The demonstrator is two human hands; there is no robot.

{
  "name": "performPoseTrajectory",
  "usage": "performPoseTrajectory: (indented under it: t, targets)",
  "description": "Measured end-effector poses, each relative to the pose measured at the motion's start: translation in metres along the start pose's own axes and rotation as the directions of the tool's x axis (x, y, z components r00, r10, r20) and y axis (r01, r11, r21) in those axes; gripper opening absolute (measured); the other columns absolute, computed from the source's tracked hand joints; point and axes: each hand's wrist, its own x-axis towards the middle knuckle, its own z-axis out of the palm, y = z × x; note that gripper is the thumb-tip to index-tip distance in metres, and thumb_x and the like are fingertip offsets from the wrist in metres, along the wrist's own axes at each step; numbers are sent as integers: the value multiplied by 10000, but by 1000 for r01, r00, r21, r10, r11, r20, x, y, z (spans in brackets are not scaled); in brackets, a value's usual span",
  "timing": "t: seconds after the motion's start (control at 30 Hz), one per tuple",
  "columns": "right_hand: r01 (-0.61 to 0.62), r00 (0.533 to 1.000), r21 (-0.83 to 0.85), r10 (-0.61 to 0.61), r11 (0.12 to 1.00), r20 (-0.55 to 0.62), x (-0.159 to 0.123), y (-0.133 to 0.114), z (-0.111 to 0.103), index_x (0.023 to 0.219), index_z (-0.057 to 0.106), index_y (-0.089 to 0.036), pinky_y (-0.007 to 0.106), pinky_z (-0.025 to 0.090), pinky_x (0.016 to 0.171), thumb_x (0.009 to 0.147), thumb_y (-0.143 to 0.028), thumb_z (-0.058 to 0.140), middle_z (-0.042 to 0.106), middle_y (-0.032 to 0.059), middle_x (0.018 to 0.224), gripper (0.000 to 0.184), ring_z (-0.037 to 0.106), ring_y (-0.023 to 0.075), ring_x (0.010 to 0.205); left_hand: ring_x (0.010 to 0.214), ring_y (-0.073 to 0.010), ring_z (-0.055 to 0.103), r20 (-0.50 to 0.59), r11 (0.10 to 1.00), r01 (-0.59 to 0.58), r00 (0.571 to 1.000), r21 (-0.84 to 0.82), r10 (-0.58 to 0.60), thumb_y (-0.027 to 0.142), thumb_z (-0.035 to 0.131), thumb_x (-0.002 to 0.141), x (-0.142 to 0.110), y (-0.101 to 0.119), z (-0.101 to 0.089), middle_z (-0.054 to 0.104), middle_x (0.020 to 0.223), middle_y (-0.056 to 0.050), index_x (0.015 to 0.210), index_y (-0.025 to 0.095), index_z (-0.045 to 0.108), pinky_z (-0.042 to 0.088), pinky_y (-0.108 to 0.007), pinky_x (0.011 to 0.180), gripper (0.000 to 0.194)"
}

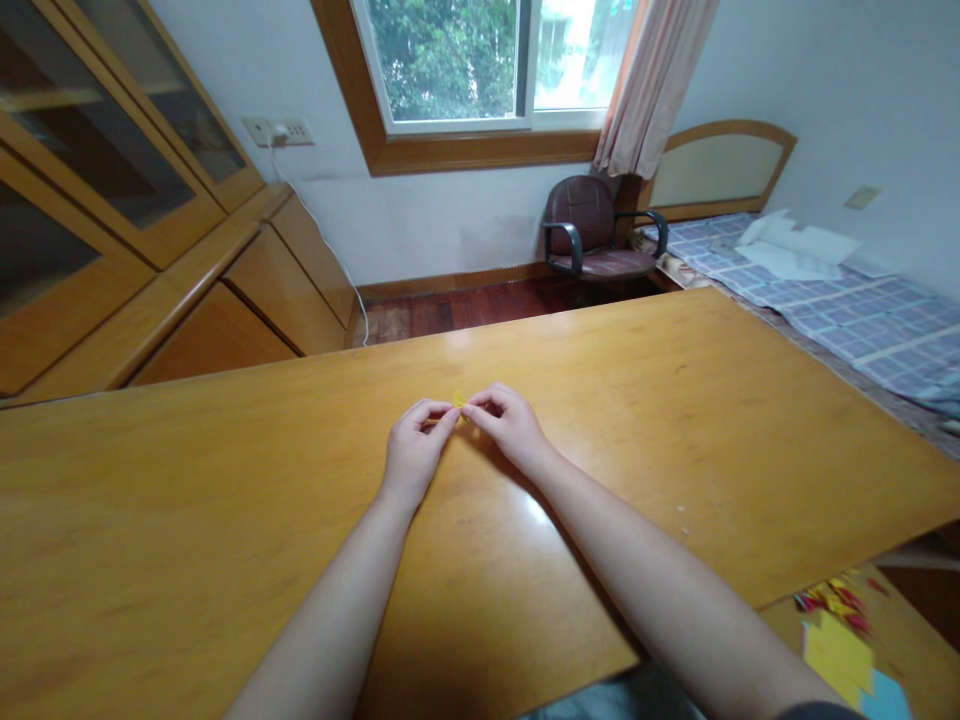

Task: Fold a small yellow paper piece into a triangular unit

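Observation:
A small piece of folded yellow paper (pixel 460 400) is pinched between both hands, just above the wooden table (pixel 247 500). My left hand (pixel 415 445) grips its left side between thumb and fingertips. From the right, my right hand (pixel 510 425) pinches the other side, with the fingers curled in. The fingertips of the two hands almost meet and cover much of the paper, so its full shape is hidden.
Yellow and blue paper sheets (pixel 836 655) lie at the lower right, near a pile of small red and yellow pieces (pixel 836 600). Beyond the table stand an office chair (pixel 589 225), a bed (pixel 847 310) and a wooden cabinet (pixel 277 280).

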Motion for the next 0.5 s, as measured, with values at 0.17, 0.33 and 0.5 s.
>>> performPoseTrajectory:
  t: [0.17, 0.33, 0.5]
  targets:
    - [16, 1000, -14, -16, 1000, -3, 0, 0, 1, 724, 682, -184, 262, 411, 616, 786, -274, 702, 577, -5, 714, 111, 520, 127, 650, 761, -174, 646, 0, 998, -32, 999, 50, 32, 362, 694, 792, -1, -1, -1, 699, 783, -30, 770, 184, 719, 503, -266, 712, 181]
    - [-4, 1000, -8, 4, 1000, -16, -2, -2, 1, 680, 671, -184, 263, 403, 602, 764, -262, 700, 562, -9, 681, 118, 517, 129, 642, 715, -166, 630, 18, 999, -32, 999, 44, 31, 344, 700, 783, -1, -2, -2, 692, 740, -21, 739, 185, 716, 485, -263, 692, 166]
    - [-58, 998, 31, 58, 998, 1, -2, -2, 1, 652, 667, -177, 255, 390, 593, 743, -270, 705, 556, -17, 653, 135, 504, 124, 627, 681, -161, 601, 40, 999, 25, 999, -31, -24, 347, 714, 751, -2, -1, -2, 675, 698, -16, 703, 179, 704, 457, -257, 667, 175]
